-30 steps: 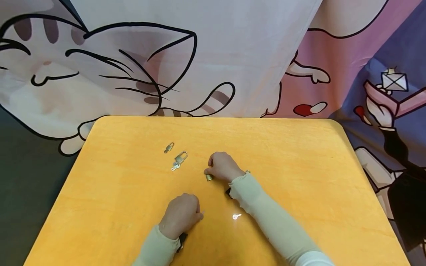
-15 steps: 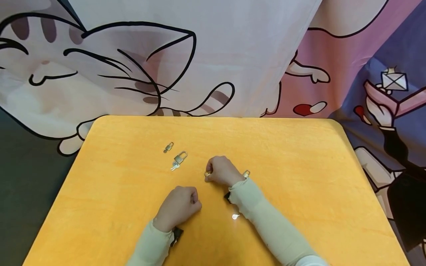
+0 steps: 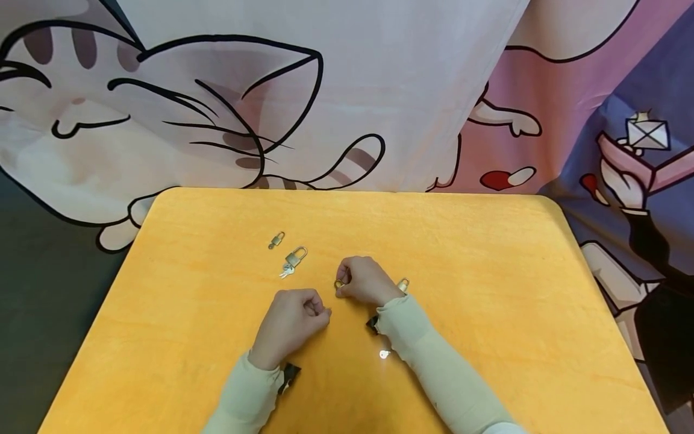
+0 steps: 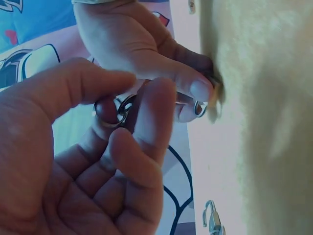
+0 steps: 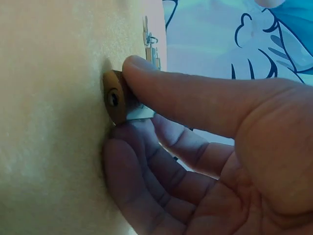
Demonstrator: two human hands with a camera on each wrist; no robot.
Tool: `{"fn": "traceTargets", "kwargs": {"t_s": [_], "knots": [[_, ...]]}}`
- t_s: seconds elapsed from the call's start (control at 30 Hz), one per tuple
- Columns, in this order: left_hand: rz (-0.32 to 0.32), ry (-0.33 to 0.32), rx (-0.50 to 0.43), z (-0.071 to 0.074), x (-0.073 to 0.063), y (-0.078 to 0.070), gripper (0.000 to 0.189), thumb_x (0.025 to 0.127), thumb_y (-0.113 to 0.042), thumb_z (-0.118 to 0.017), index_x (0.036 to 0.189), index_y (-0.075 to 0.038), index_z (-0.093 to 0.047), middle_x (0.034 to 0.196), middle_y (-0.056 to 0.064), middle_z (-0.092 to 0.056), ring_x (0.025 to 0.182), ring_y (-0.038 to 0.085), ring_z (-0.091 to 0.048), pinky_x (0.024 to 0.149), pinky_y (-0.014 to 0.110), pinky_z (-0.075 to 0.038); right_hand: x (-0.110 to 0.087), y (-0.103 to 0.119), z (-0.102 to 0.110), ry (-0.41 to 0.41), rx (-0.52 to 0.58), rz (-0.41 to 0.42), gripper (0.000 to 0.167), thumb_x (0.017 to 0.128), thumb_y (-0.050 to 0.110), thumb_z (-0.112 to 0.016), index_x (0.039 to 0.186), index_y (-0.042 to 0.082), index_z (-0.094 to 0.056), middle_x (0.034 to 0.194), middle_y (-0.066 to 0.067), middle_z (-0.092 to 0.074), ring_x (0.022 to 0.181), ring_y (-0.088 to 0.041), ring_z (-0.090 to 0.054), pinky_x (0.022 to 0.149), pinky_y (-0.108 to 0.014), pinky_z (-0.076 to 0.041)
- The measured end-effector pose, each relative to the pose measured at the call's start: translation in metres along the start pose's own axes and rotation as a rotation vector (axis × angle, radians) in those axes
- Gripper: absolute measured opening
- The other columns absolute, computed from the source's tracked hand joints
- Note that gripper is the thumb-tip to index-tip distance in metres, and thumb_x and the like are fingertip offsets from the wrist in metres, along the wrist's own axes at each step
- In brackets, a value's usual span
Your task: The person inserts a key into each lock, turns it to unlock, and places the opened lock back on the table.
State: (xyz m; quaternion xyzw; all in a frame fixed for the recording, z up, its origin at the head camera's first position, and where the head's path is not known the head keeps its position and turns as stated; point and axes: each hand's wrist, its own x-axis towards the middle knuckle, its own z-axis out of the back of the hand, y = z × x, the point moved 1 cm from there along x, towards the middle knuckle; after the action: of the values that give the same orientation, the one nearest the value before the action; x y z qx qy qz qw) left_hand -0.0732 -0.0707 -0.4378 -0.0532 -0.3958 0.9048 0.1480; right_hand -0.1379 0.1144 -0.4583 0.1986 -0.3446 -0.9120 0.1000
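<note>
My right hand (image 3: 365, 280) pinches a small brass padlock (image 5: 115, 100) between thumb and fingers, close over the table. The padlock's keyhole end shows in the right wrist view, while its shackle pokes out left of the fingers in the head view. Nearer the front and to the left, my left hand (image 3: 287, 328) is raised with curled fingers. In the left wrist view its thumb and fingertips hold a small metal key ring (image 4: 124, 110); anything hanging from it is hidden by the fingers. The two hands are apart.
Left of the right hand lie a larger padlock (image 3: 294, 259) with keys (image 3: 287, 270) and a smaller padlock (image 3: 277, 239). Another padlock (image 3: 403, 284) sits beside the right wrist. A loose key (image 3: 384, 354) lies by the right sleeve on the yellow table (image 3: 488, 253).
My left hand has moved forward toward the right hand and turned, showing its curled fingers. The right hand has shifted slightly nearer and turned the padlock, so its shackle now shows.
</note>
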Motion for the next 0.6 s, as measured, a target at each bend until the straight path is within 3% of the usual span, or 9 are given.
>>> {"fn": "traceTargets", "kwargs": {"t_s": [0.23,0.43,0.6], "knots": [[0.031,-0.106,-0.079,0.001,0.004,-0.007,0.024,0.076,-0.005,-0.079,0.07,-0.02,-0.062,0.062,-0.014,-0.059,0.056,0.001,-0.056,0.056,0.023,-0.048,0.001,-0.005,0.001,-0.021,0.071,0.048,0.011,0.085,0.018,-0.082,0.094,0.016,-0.076,0.079,0.008,-0.066,0.073,-0.01,-0.059,0.072,-0.028,-0.05],[0.066,-0.162,-0.178,0.003,0.013,-0.015,0.007,0.083,-0.008,-0.076,0.087,-0.013,-0.074,0.074,-0.01,-0.069,0.066,0.002,-0.065,0.063,0.025,-0.054,-0.002,-0.01,0.009,-0.129,0.226,0.078,0.013,0.088,0.017,-0.08,0.1,0.013,-0.079,0.085,0.005,-0.071,0.075,-0.011,-0.061,0.072,-0.029,-0.05],[0.059,-0.183,-0.213,0.005,0.02,-0.024,0.005,0.086,-0.008,-0.076,0.091,-0.007,-0.076,0.077,-0.006,-0.071,0.067,0.004,-0.067,0.065,0.025,-0.056,-0.006,-0.013,0.019,-0.205,0.385,0.095,0.022,0.088,0.015,-0.079,0.108,0.007,-0.077,0.093,0.001,-0.074,0.079,-0.014,-0.065,0.073,-0.029,-0.052]]}}
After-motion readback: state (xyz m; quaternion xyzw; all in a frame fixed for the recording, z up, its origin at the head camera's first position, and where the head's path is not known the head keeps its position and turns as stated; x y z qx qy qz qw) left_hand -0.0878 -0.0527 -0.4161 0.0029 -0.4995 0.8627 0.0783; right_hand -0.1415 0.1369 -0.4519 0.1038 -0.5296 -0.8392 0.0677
